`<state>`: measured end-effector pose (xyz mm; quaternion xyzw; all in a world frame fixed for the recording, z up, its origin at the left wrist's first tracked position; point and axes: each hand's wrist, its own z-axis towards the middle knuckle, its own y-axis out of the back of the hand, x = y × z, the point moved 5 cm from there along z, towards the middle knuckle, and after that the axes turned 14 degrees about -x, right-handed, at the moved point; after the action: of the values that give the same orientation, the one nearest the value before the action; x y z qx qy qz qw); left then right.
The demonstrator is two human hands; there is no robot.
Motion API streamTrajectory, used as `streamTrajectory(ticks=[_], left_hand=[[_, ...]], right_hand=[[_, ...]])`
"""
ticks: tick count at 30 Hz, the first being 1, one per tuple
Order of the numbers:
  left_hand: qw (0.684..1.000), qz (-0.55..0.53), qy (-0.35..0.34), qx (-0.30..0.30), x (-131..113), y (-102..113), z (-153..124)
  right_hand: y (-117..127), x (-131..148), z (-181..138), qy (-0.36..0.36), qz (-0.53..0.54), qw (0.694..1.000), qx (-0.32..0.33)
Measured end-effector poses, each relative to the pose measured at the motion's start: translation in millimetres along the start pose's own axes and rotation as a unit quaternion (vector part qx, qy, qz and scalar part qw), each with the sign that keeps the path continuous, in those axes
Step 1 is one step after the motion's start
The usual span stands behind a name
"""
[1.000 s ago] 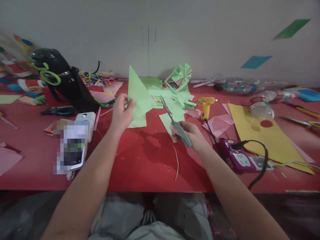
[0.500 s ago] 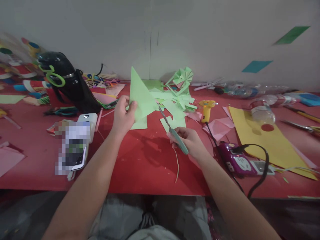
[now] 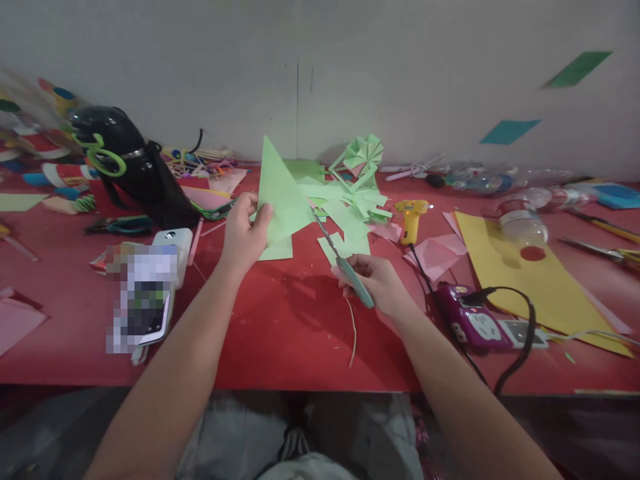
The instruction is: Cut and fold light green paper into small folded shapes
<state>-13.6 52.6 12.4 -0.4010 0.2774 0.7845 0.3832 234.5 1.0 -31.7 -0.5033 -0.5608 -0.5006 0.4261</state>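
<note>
My left hand pinches a green paper triangle by its left edge, thumb in front, and holds it raised over the table. In my right hand is a pair of scissors with grey-green handles. Their blades point up and left, with the tips close to the triangle's right corner; whether they touch it I cannot tell. Loose green paper pieces lie behind and below. At the back stands a folded green paper flower shape with strips around it.
A yellow glue gun and a purple power strip with cables lie on the right, beside yellow paper and a plastic bottle. To the left are a phone and a black bottle-shaped case. A wall rises behind the red table.
The view has shifted very slightly. Both hands keep their hold on the paper triangle and the scissors, with almost no movement.
</note>
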Motion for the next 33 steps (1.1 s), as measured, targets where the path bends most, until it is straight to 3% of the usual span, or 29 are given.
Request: streamTrajectory(ticks=[23,33], left_hand=[[1.0,-0.01,0.012,0.001,-2.8,-0.8,-0.8],[0.998,-0.029,0.034,0.041,-1.3,-9.6,-8.1]], right_hand=[[0.3,1.8,1.0,0.005,-0.001,1.0,0.007],[-1.1,2.4,-0.3,-0.011,0.016,1.0,0.0]])
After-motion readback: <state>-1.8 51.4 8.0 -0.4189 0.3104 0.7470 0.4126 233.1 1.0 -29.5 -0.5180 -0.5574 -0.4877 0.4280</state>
